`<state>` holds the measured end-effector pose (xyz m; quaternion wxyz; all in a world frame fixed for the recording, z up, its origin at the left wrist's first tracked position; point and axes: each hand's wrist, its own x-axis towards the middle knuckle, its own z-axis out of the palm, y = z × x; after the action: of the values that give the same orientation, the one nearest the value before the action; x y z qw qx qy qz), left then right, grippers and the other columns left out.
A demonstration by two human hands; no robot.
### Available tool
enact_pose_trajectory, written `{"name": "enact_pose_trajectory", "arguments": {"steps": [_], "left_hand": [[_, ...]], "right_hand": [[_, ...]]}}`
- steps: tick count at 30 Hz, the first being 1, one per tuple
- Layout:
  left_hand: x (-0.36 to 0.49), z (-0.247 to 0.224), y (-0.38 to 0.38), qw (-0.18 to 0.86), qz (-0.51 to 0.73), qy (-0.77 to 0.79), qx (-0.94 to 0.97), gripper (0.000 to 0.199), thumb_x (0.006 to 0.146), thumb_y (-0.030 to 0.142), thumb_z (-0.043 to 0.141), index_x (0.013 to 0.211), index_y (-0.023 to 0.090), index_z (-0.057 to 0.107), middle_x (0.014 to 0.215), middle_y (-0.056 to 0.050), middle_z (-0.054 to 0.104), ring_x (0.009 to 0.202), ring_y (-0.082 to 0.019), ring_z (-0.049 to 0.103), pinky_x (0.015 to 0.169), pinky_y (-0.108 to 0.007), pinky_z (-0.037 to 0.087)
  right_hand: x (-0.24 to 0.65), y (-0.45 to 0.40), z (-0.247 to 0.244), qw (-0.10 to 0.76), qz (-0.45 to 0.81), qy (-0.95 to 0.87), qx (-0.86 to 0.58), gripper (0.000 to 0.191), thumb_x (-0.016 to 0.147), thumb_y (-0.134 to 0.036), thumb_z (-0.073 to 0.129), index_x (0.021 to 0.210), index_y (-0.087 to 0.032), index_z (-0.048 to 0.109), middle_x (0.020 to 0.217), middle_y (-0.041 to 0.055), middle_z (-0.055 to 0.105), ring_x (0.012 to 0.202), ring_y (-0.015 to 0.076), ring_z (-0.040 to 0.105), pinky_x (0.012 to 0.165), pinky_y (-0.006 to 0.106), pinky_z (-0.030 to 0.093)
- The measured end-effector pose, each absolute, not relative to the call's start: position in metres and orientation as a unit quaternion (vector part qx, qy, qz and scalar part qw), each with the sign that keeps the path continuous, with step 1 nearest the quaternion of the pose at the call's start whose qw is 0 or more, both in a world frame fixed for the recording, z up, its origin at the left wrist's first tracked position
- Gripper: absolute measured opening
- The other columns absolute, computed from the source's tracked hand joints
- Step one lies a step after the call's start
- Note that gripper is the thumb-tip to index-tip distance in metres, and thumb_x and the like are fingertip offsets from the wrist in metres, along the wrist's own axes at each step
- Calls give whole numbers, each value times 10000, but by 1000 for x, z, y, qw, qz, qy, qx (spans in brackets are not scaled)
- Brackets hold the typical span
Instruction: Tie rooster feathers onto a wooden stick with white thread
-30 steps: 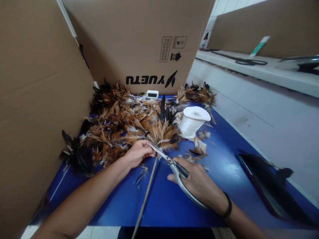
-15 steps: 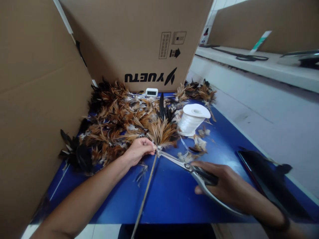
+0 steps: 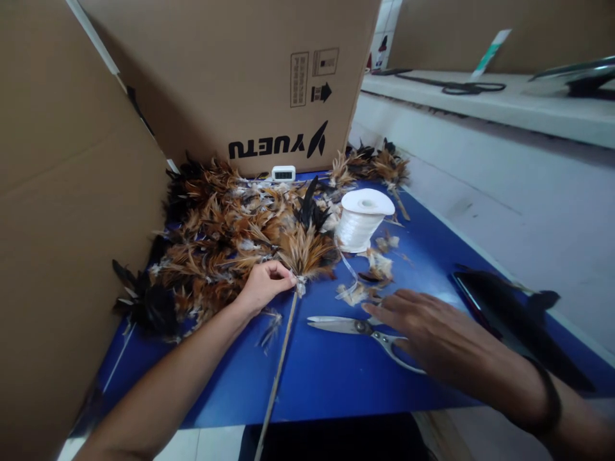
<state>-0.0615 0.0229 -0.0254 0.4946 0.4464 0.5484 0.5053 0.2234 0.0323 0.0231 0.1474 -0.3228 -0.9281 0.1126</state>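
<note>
My left hand (image 3: pixel 269 285) pinches a feather duster at its neck, where brown and black feathers (image 3: pixel 307 250) are bound to a thin stick (image 3: pixel 280 368) with whitish wrapping. The stick runs down past the table's front edge. To the right, the scissors (image 3: pixel 358 325) lie on the blue table, blades pointing left and almost together. Over their handles is my right hand (image 3: pixel 420 323), its fingers stretched out and slightly blurred; it covers part of the handles. A white spool of ribbon (image 3: pixel 358 224) stands behind, its loose end (image 3: pixel 350 269) trailing onto the table.
A heap of brown feather bundles (image 3: pixel 225 218) covers the table's back left, before a cardboard box (image 3: pixel 230 83). A small white digital clock (image 3: pixel 283 173) stands behind it. Loose feather tufts (image 3: pixel 379 264) lie near the spool. A dark flat object (image 3: pixel 519 326) lies along the right edge.
The scissors have left the duster's neck and now rest on the table. My right hand's fingers have loosened from the handles. My left hand keeps its pinch on the feather duster.
</note>
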Motion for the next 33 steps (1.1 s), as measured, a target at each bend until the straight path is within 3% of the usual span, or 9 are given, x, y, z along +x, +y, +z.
{"name": "enact_pose_trajectory", "arguments": {"steps": [2, 4, 7, 11, 14, 21, 33], "left_hand": [[-61, -26, 23, 487, 496, 555, 458, 234, 577, 262, 799, 642, 126, 620, 695, -29, 684, 614, -101, 593, 630, -220, 446], [-61, -25, 23, 479, 488, 558, 470, 228, 583, 265, 795, 644, 127, 624, 693, -27, 682, 615, -103, 593, 633, -221, 448], [-61, -21, 23, 471, 483, 556, 485, 210, 587, 251, 788, 643, 128, 627, 694, -22, 678, 627, -103, 593, 640, -219, 452], [-62, -20, 24, 464, 474, 559, 497, 190, 574, 208, 786, 643, 127, 628, 670, -9, 661, 620, -99, 581, 634, -214, 451], [-62, -22, 24, 465, 465, 559, 505, 175, 607, 216, 764, 666, 125, 626, 692, -16, 659, 637, -102, 581, 650, -220, 453], [-62, -20, 25, 485, 454, 541, 516, 159, 663, 243, 716, 669, 127, 607, 690, -34, 655, 649, -113, 579, 677, -245, 456], [-61, -20, 27, 465, 444, 578, 502, 125, 591, 204, 730, 621, 129, 634, 707, -55, 688, 651, -133, 606, 678, -255, 476]], "right_hand": [[202, 30, 33, 120, 89, -945, -292, 236, 764, -157, 567, 958, -240, 674, 927, 75, 685, 841, 234, 627, 773, 380, 490], [174, 30, 38, 152, 79, -932, -321, 161, 835, -290, 564, 941, -204, 648, 912, 81, 665, 848, 222, 615, 782, 361, 471], [132, 35, 35, 142, 79, -926, -341, 268, 843, -421, 571, 903, -165, 622, 864, 80, 643, 824, 212, 611, 710, 307, 439], [105, 46, 24, 82, 69, -935, -338, 198, 908, -282, 484, 892, -139, 620, 854, 86, 641, 775, 188, 609, 642, 274, 377], [106, 53, 20, 85, 96, -935, -330, 217, 923, -198, 424, 833, -130, 609, 814, 77, 629, 744, 162, 589, 650, 265, 355], [119, 60, 12, 165, 203, -919, -295, 133, 859, -142, 489, 750, -154, 565, 708, 1, 553, 609, 98, 464, 600, 226, 313], [119, 62, 10, 148, 198, -935, -255, 142, 846, -127, 482, 730, -149, 561, 705, 13, 545, 624, 109, 447, 625, 234, 316]]}}
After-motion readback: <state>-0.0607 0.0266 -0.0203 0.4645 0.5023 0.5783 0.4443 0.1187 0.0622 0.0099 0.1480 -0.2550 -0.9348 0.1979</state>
